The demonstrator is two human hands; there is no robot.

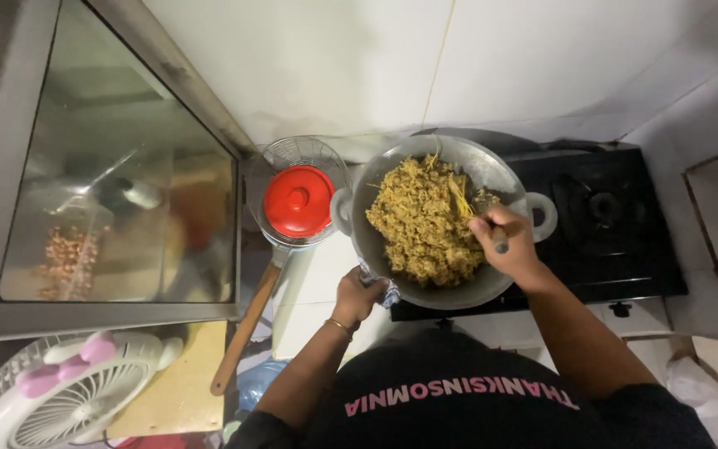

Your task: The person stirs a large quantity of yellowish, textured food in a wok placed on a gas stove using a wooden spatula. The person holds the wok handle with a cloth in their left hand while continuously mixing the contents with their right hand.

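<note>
- Head view, middle of the frame: a grey wok (pixel 492 170) with two loop handles sits on the black gas stove (pixel 625 249); it is heaped with yellowish-brown fried rice (pixel 421 220) that fills most of its bowl.
- My right hand (pixel 508 245), right of centre, is clenched around the handle of a stirring utensil (pixel 500 241) whose wooden-looking end dips into the rice near the wok's right side; I cannot tell what kind of head it has.
- My left hand (pixel 357 295), just below the wok's lower left rim, grips a blue-and-white cloth (pixel 384 291) pressed against that rim. A thin bangle circles the wrist.
- Left of the wok, touching its handle side, a wire strainer (pixel 297 166) with a long wooden handle (pixel 247 324) holds a red lid (pixel 298 201) with a knob.
- Upper left of the frame: a glass-fronted cabinet (pixel 118 191) with pale brownish pieces inside, blurred by reflections.
- Lower left corner: a small white fan (pixel 68 391) with a pink bow on a wooden board (pixel 180 391).
- The stove's second burner (pixel 604 204), right of the wok, is bare.
</note>
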